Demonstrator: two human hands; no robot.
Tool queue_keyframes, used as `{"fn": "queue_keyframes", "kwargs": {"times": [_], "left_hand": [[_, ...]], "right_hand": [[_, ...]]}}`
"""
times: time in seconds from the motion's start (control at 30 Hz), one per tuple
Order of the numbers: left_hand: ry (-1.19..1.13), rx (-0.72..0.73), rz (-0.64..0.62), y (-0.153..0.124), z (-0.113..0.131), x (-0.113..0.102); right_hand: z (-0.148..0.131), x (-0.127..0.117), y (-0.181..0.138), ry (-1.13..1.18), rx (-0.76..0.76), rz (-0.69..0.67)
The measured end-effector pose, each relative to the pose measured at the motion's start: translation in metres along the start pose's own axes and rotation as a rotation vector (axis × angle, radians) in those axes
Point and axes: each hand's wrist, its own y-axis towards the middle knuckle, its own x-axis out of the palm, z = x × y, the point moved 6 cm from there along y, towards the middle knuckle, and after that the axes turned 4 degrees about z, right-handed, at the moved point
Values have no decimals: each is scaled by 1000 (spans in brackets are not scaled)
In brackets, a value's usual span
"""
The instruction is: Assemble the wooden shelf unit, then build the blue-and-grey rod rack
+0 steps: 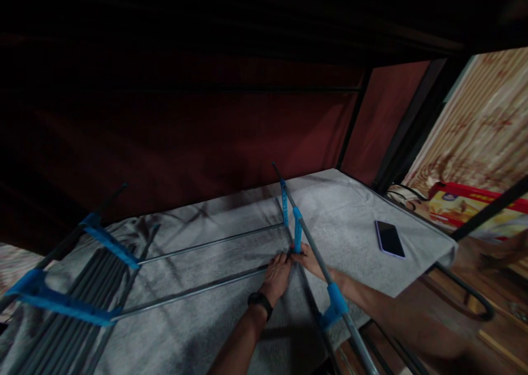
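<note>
A partly assembled rack of grey metal tubes and blue plastic connectors lies on a grey cloth. My left hand (277, 275), with a dark band at the wrist, is closed on the right end of the nearer metal tube (198, 291). Reaching under the raised side pole (315, 248), my right hand (309, 259) grips the lower end of a blue connector (297, 232), where the tube meets it. The exact joint is hidden by my fingers. A second cross tube (214, 243) runs parallel behind. On the left, blue side brackets (61, 304) hold the tubes' other ends.
Several loose grey tubes (78, 303) lie bundled at the left. A phone (390, 239) rests on the grey cloth (350, 204) at the right. Dark frame posts (355, 122) and a reddish panel (206, 138) stand behind. A red-and-yellow box (474, 207) is beyond the right edge.
</note>
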Motion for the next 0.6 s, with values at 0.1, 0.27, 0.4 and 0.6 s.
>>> {"fn": "queue_keyframes", "kwargs": {"times": [0.1,0.27,0.4,0.6], "left_hand": [[-16,7,3,4,3,1],[-45,33,-3,5,2,-1],[-60,-1,-23,6,0,0],[-105,-17,-19,8,-2,-2]], "right_hand": [[-10,4,-1,55,-22,-9],[7,-14,-1,135,55,5],[24,-34,-1,139,117,-36],[6,-36,-17,178,104,-87]]}}
